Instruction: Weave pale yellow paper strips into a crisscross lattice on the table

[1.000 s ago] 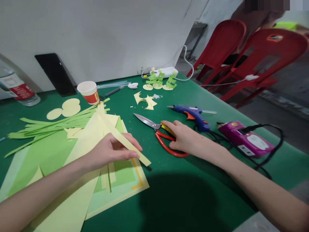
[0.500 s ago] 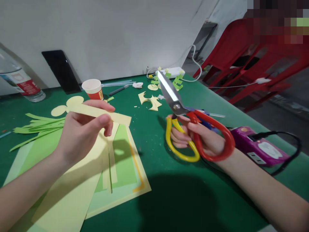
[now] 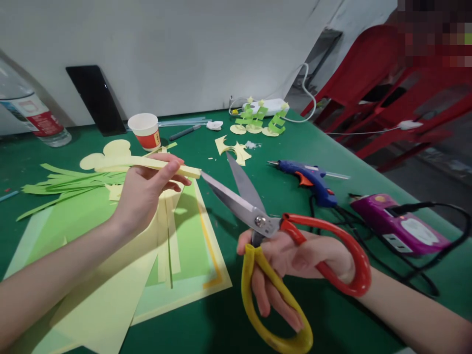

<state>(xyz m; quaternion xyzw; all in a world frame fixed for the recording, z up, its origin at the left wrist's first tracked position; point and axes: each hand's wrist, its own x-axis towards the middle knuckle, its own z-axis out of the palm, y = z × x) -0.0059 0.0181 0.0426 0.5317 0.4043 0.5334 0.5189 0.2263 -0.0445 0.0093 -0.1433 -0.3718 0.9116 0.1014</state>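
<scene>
My left hand [image 3: 145, 194] pinches a pale yellow paper strip [image 3: 153, 164] and holds it level above the table. My right hand [image 3: 291, 268] grips large scissors [image 3: 258, 223] with one red and one yellow handle. The blades are spread apart, and their tips point at the free end of the strip, close to it. Beneath my left hand lie yellow and green paper sheets [image 3: 184, 246] and a pile of green strips [image 3: 66, 184].
On the green table [image 3: 228, 314] sit a blue glue gun [image 3: 308, 177], a purple device with a black cord [image 3: 400, 226], a paper cup [image 3: 146, 131], a water bottle [image 3: 31, 115], a dark phone [image 3: 94, 98] and small green paper trees [image 3: 258, 120]. Red chairs [image 3: 368, 88] stand at the right.
My right hand picked the scissors up off the table, lowered them and opened the blades toward the strip. My left hand lifted the yellow strip off the sheets.
</scene>
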